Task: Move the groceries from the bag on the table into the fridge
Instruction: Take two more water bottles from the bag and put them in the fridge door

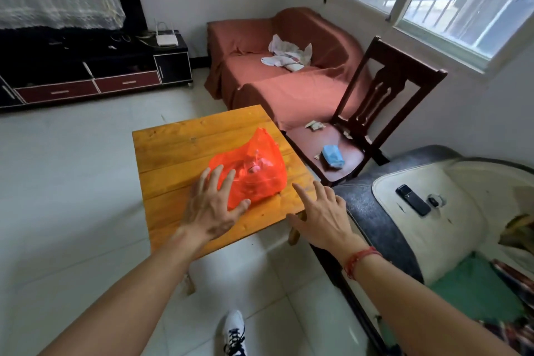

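Orange bag (257, 173) sits on desk (173, 147), contents unclear. Left hand (209, 208): fingers (215, 179) spread apart, lying on the bag's near-left side, thumb against its near edge. Right hand (319, 218): fingers spread, holding nothing, bag just left of them, not touching.

White floor tiles (72, 182) are spread below and left of the left hand (209, 211), and a dark TV cabinet (86, 78) is set against the wall far beyond it. Beyond the right hand (320, 220), a red-draped sofa (289, 81) and a wooden chair (375, 101) are lit by a barred window (462, 0); a grey armchair (390, 211) is placed just right of it.
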### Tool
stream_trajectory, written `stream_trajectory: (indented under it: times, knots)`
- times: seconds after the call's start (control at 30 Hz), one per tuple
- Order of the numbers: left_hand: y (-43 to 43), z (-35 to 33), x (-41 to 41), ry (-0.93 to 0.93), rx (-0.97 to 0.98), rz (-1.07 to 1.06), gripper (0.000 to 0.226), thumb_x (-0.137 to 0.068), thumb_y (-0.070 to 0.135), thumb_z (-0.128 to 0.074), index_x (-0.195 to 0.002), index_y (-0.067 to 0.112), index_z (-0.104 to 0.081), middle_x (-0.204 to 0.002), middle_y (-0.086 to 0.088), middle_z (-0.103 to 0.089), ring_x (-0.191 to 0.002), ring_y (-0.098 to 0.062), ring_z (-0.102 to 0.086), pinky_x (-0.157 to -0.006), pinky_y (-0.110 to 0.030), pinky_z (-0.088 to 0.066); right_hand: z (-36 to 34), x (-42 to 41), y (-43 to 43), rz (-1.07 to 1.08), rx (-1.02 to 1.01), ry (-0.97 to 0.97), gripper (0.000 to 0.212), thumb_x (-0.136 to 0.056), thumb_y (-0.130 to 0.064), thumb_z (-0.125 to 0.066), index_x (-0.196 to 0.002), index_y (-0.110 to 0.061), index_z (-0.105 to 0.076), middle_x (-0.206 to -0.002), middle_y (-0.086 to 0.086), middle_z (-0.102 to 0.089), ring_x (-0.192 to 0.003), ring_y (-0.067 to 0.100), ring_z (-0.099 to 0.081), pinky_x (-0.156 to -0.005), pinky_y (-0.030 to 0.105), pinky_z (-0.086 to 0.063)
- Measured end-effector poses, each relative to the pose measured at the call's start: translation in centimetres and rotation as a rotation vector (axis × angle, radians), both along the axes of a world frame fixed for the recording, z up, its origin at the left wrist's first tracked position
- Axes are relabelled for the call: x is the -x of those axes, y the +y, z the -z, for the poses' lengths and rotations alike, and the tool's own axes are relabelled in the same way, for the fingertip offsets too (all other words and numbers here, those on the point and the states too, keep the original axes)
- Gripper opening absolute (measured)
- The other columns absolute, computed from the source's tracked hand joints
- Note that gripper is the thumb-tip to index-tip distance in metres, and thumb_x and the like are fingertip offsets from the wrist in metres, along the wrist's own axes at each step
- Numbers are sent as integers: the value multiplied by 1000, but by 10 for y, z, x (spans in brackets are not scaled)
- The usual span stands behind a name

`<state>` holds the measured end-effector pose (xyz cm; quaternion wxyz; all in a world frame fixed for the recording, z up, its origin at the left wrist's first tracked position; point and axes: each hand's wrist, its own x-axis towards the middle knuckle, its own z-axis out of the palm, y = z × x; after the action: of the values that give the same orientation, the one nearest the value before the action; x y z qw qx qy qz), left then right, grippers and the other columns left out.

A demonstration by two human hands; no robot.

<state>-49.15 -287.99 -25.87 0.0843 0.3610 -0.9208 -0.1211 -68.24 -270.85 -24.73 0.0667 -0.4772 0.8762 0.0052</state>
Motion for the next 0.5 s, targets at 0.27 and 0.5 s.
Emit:
stream_trajectory:
  times: [0.27, 0.5]
  knots:
    - [-98, 23, 55, -41, -117, -18, 95, -75, 77, -20, -153, 24, -29, -161, -7, -21, -147, -30, -15, -115, -49, -25, 17, 54, -104, 4, -75, -21, 82, -91, -71, -44, -159, -36, -15, -155, 15, -32, -136, 37, -37, -106, 51, -37]
    - [-140, 44, 88, -107, -178, -54, 96, -74, 78, -17, -154, 26, -23, -163, -4, -16, -148, -29, -12, -116, -48, -24, 40, 92, -160, -17, -113, -73, 85, -91, -69, -47, -160, -33, -13, -159, 17, -28, -139, 37, -37, -107, 53, -39]
